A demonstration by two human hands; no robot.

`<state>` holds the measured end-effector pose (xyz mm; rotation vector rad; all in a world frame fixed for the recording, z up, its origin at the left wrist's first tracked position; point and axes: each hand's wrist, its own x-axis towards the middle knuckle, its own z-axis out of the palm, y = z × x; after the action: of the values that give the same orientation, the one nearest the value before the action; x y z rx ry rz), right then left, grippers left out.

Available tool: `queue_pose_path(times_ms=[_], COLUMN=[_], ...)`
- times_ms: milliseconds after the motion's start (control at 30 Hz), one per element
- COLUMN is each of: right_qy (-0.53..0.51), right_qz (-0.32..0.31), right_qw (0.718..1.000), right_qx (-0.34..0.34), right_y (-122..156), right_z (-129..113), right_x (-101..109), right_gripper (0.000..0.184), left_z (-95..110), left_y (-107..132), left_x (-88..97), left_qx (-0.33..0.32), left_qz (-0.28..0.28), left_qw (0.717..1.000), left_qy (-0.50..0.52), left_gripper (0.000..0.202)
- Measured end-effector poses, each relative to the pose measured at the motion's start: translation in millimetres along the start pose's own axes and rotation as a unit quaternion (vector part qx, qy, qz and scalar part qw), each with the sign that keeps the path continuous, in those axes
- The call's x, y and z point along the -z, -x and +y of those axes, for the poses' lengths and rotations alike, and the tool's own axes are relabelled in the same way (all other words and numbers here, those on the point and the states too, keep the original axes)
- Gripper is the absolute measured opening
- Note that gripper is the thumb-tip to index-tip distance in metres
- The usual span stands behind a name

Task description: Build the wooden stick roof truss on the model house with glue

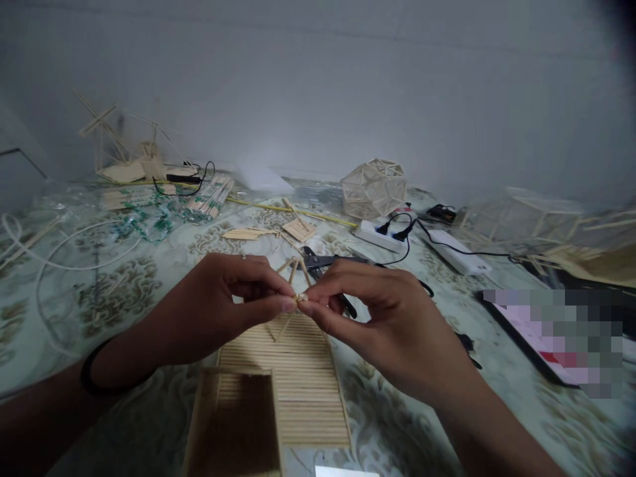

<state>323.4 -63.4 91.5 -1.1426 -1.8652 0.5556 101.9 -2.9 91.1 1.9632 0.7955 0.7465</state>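
Note:
My left hand [233, 298] and my right hand [368, 311] meet in the middle, fingertips pinched together on a small joint of thin wooden sticks [297, 281] whose legs splay up and down from the pinch. Both hands are closed on it. Directly below lies a flat panel of glued sticks [303, 384] with an open stick box [233, 424] at its near left corner. A dark band circles my left wrist.
Black pliers [318, 264] lie just behind my hands. Farther back stand a stick polyhedron [373, 187], a white power strip [380, 235] with black cables, stick bundles [211, 197] and a stick frame model [124, 149]. White tubing loops [59, 265] at left; a dark tablet [521, 338] at right.

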Motion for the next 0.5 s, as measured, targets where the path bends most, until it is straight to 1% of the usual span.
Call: queue_pose_path(times_ms=[233,500], right_qy=[0.002,0.002], right_qz=[0.001,-0.003], right_qw=[1.000,1.000], right_qx=[-0.004,-0.009], right_y=[-0.7,-1.2], right_z=[-1.2,-1.2], right_x=[0.0,1.4], right_gripper=[0.014,0.014], left_z=[-0.2,0.4], left_y=[0.0,-0.1], left_x=[-0.3,-0.9], left_qx=[0.005,0.025], left_qz=[0.000,0.001], left_qw=[1.000,0.999], left_qy=[0.014,0.040], left_gripper=[0.008,0.008])
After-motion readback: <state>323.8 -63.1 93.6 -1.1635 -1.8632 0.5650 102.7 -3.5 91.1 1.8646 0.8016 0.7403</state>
